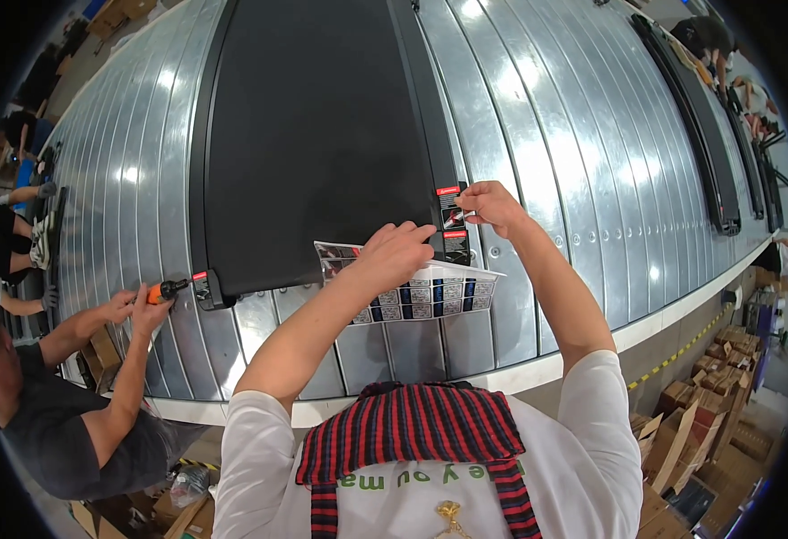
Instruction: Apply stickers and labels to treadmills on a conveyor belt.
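Head view, looking down on metal slat conveyor (537,135) w/ large black treadmill deck (313,135) lying on it.

L hand (392,256): fingers curled, pressing down on sticker sheet (430,292). Sheet lies at near end of deck, partly overhanging onto slats.

R hand (491,205): pinching small red/black sticker (453,214) btwn thumb + fingertips, sticker against deck's R side rail (430,108), near its front corner. Hands close together, not touching.

To the L: co-worker in dark shirt, both hands on orange-handled tool (162,290) at deck's L front corner.

Cardboard boxes (708,395) on floor lower R, well apart from conveyor.
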`<state>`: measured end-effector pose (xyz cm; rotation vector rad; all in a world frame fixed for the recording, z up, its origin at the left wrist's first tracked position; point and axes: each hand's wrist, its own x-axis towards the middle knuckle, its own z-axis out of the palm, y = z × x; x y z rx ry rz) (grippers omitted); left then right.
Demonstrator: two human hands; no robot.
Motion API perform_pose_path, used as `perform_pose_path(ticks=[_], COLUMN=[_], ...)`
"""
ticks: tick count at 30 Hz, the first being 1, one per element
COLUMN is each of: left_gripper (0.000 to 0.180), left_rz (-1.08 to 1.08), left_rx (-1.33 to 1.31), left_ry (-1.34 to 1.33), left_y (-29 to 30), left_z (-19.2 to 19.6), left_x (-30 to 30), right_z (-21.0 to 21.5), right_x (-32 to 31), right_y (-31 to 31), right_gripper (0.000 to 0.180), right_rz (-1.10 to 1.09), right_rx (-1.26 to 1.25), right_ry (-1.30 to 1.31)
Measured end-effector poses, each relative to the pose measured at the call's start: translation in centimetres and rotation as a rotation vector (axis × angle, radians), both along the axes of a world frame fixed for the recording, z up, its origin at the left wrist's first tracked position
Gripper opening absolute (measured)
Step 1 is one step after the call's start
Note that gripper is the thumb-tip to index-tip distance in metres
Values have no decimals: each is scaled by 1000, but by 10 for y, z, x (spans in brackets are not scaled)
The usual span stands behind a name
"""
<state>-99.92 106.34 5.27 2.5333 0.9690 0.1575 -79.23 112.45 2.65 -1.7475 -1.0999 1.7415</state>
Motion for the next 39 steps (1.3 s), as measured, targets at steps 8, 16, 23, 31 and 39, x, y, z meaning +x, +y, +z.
perform_pose_path(ticks=[8, 16, 23, 31, 39], left_gripper=[5, 6, 4, 7, 7], left_rz=[-45, -95, -83, -3, 26], left_rx=[-33, -84, -74, 92, 231], left_ry=[-3, 39, 44, 178, 19], left_y=[11, 24, 27, 40, -25], left_z=[1, 10, 12, 4, -111], left_x=[18, 30, 51, 95, 454], right_z=[5, 13, 19, 1, -105], right_x=[8, 11, 27, 58, 428], right_y=[3, 10, 13, 37, -45], right_gripper=[8, 10, 12, 21, 42], right_rz=[-11, -58, -51, 348, 207], right_rx=[-12, 10, 33, 602, 378], right_ry=[-74, -101, -151, -582, -397])
